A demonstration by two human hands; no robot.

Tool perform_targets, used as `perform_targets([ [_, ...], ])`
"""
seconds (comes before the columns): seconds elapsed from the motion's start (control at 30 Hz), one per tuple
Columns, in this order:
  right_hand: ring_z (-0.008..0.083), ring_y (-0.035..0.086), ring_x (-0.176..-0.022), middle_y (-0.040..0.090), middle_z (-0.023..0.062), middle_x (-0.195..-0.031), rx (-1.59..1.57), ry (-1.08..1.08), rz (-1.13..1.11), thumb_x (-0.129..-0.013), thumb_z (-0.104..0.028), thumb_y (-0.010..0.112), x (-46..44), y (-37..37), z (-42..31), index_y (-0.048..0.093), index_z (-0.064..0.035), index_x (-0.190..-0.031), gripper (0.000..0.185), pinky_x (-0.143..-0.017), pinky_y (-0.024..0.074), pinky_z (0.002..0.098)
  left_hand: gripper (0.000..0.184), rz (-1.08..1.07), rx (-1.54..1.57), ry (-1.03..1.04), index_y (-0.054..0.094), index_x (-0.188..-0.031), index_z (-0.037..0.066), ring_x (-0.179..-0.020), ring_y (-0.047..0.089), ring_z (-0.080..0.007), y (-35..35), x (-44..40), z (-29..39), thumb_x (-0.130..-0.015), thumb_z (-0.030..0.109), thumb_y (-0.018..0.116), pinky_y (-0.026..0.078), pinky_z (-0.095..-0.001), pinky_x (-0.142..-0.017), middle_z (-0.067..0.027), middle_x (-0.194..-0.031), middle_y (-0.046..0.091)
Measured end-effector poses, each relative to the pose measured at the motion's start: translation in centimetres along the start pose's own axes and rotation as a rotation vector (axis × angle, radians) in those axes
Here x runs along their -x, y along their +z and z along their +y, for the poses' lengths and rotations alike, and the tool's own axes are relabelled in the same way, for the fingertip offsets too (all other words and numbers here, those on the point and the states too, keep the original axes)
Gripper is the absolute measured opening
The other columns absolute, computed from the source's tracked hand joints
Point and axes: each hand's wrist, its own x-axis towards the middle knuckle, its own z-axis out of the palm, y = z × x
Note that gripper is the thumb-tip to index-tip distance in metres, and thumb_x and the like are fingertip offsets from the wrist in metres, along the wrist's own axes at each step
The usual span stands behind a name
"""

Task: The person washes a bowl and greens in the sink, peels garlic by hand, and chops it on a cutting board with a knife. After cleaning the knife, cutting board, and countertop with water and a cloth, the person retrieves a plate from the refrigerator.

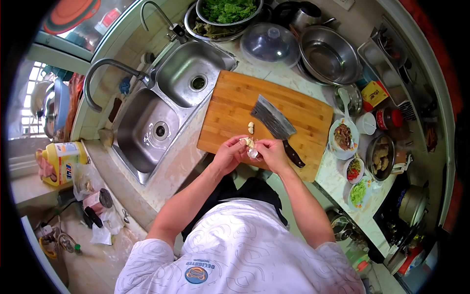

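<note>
Over the near edge of a wooden cutting board, my left hand and my right hand meet with fingertips pinched around a garlic clove. White papery garlic skin hangs between the fingers. Just beyond my hands, another pale garlic piece lies on the board. To its right rests a cleaver, its dark handle pointing toward me and close to my right hand.
A double sink lies left of the board. Behind it stand a bowl of leafy greens, a clear domed lid and a large metal basin. Several food dishes, including a meat plate and chopped greens, line the right counter.
</note>
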Motion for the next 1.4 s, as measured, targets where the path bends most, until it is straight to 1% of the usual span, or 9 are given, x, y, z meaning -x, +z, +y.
perform_targets([
  [0.2,0.0113,0.061,-0.058,0.064,0.0079,-0.073,-0.11,0.032,0.054,-0.084,-0.005,0.058,0.1,0.0,0.6,0.064,0.0069,-0.082,0.014,-0.052,0.0512,0.0227,0.028,0.076,0.068,0.033,0.055,-0.115,0.004,-0.091,0.06,-0.0165,0.8,-0.2,0.9,-0.09,0.016,0.057,0.049,-0.028,-0.079,-0.0087,-0.108,0.061],
  [0.3,0.0122,0.061,-0.058,0.064,0.0087,-0.072,-0.05,0.017,0.099,-0.085,-0.005,0.056,0.0,-0.2,1.2,0.064,0.0073,-0.082,0.015,-0.052,0.0509,0.0229,0.03,0.322,-0.335,0.082,0.056,-0.116,0.002,-0.089,0.061,-0.0174,2.2,0.0,1.5,-0.089,0.015,0.058,0.049,-0.0273,-0.077,-0.0102,-0.11,0.06],
  [0.37,0.0111,0.06,-0.057,0.064,0.0078,-0.07,0.019,-0.047,0.114,-0.085,-0.006,0.057,0.1,-0.1,1.3,0.063,0.0079,-0.082,0.016,-0.052,0.0507,0.0231,0.03,0.443,-1.127,0.544,0.058,-0.115,0.001,-0.088,0.061,-0.0186,2.9,0.5,1.5,-0.087,0.013,0.059,0.05,-0.0275,-0.076,-0.0118,-0.112,0.059],
  [0.53,0.0088,0.058,-0.056,0.063,0.0047,-0.067,0.251,-0.098,0.109,-0.085,-0.007,0.057,0.5,0.0,1.4,0.064,0.0059,-0.083,0.015,-0.052,0.0503,0.023,0.03,0.143,-1.556,0.947,0.064,-0.103,0.004,-0.089,0.06,-0.0298,4.9,1.6,2.7,-0.073,0.001,0.067,0.05,-0.0325,-0.077,-0.0131,-0.105,0.061],
  [0.63,0.0083,0.058,-0.057,0.062,0.0035,-0.067,0.35,-0.143,0.111,-0.085,-0.007,0.057,0.8,0.3,1.3,0.064,0.0044,-0.084,0.014,-0.051,0.0506,0.0233,0.025,-0.089,-1.644,0.869,0.066,-0.096,0.004,-0.09,0.06,-0.0312,3.5,1.0,2.5,-0.072,0.0,0.067,0.05,-0.0327,-0.076,-0.0117,-0.098,0.063],
  [0.93,0.0094,0.059,-0.057,0.062,0.0044,-0.073,0.024,0.088,0.037,-0.087,-0.009,0.056,1.7,-0.1,0.4,0.064,0.0031,-0.088,0.015,-0.05,0.0522,0.0232,0.009,-0.023,-1.123,0.464,0.067,-0.09,0.001,-0.079,0.061,-0.0154,2.9,1.1,1.4,-0.082,0.004,0.066,0.048,-0.025,-0.071,-0.0082,-0.088,0.064],
  [1.17,0.0096,0.058,-0.055,0.062,0.004,-0.074,-0.126,0.064,-0.047,-0.088,-0.011,0.056,1.7,-0.8,1.8,0.065,0.0021,-0.089,0.016,-0.05,0.0514,0.0221,0.014,-0.001,-0.875,0.235,0.065,-0.095,-0.003,-0.082,0.061,-0.0158,1.7,0.8,0.8,-0.086,0.007,0.064,0.049,-0.0265,-0.072,-0.0068,-0.093,0.064],
  [1.23,0.0095,0.058,-0.057,0.062,0.0041,-0.075,-0.188,0.075,-0.059,-0.088,-0.011,0.056,1.7,-0.8,1.9,0.064,0.0023,-0.091,0.016,-0.051,0.0515,0.0219,0.02,0.028,-0.345,-0.029,0.061,-0.104,-0.001,-0.087,0.061,-0.0186,0.7,0.4,-0.1,-0.088,0.011,0.061,0.049,-0.0293,-0.077,-0.0088,-0.098,0.063],
  [1.4,0.0092,0.059,-0.063,0.063,0.0048,-0.078,-0.321,0.025,-0.027,-0.089,-0.011,0.057,0.7,-0.8,2.1,0.063,0.0025,-0.094,0.016,-0.054,0.052,0.0212,0.023,0.045,-0.024,-0.071,0.057,-0.108,0.0,-0.093,0.06,-0.0203,1.3,0.1,-0.2,-0.09,0.014,0.058,0.047,-0.0316,-0.082,-0.0094,-0.102,0.062],
])
